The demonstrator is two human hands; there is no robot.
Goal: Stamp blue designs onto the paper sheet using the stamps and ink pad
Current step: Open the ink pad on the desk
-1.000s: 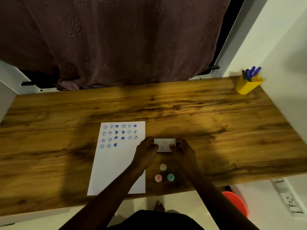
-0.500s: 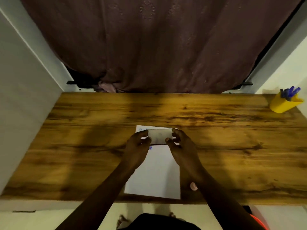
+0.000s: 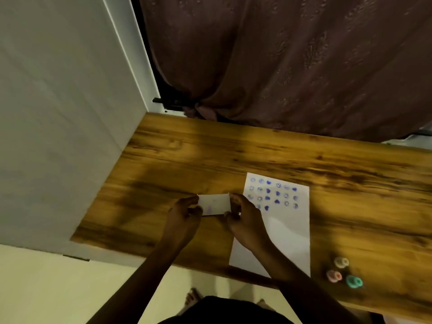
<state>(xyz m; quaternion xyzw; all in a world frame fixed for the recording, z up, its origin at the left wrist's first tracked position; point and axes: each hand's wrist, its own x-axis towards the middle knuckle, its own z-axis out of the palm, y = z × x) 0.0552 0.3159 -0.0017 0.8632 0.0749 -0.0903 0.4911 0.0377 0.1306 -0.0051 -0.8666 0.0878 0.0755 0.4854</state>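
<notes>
Both hands hold a small white ink pad [image 3: 215, 204] (long axis running left to right) over the wooden worktop [image 3: 177, 160]: left hand [image 3: 184, 213] pinches its left end, right hand [image 3: 243, 213] its right. The paper sheet [image 3: 287, 232] lies lengthwise to their right, blue designs [image 3: 273, 194] at its far end. Three stamps [image 3: 343, 272] stand beyond it.

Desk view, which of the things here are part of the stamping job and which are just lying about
Part of the job:
- paper sheet with blue prints
- white ink pad, held by left hand and right hand
- three round stamps: cream, pink, teal

Just there:
- brown curtain
- white wall panel
- wooden desk, only the work surface
</notes>
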